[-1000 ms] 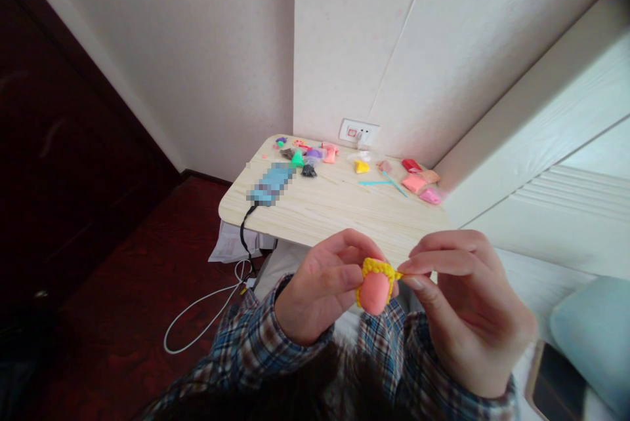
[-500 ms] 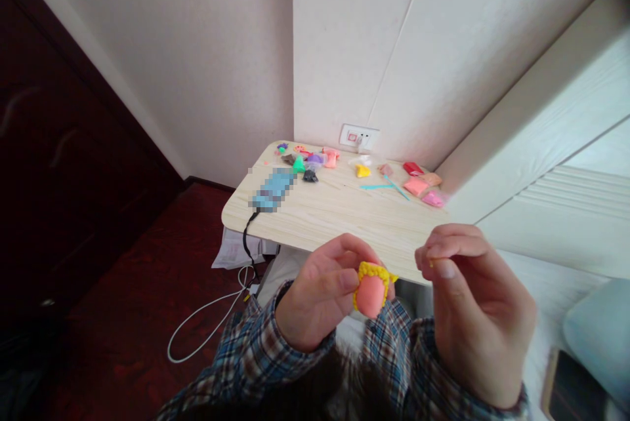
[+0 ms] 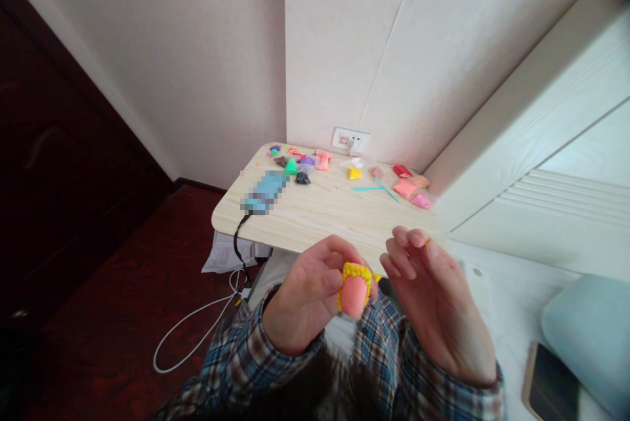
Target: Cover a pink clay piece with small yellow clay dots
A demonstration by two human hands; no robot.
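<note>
My left hand (image 3: 306, 295) is closed around a pink clay piece (image 3: 353, 298), thumb at its left side. Bumpy yellow clay runs along the top and sides of that piece, and a small yellow tip sticks out at its right. A short way to the right, my right hand (image 3: 438, 306) is raised, apart from the piece. Its thumb and index finger pinch a tiny yellow clay bit (image 3: 426, 244), while the other fingers are loosely bent.
On the wooden table (image 3: 315, 214) lie a blurred-out phone-like device (image 3: 266, 192), a yellow clay lump (image 3: 354, 173), several coloured clay packs (image 3: 405, 187) and blue sticks (image 3: 386, 190). A cable (image 3: 239, 244) hangs off the left edge. At right lies a dark phone (image 3: 551, 381).
My right hand has turned, its fingertips now higher and its other fingers more spread. The view has shifted slightly. My left hand keeps its hold on the clay piece.
</note>
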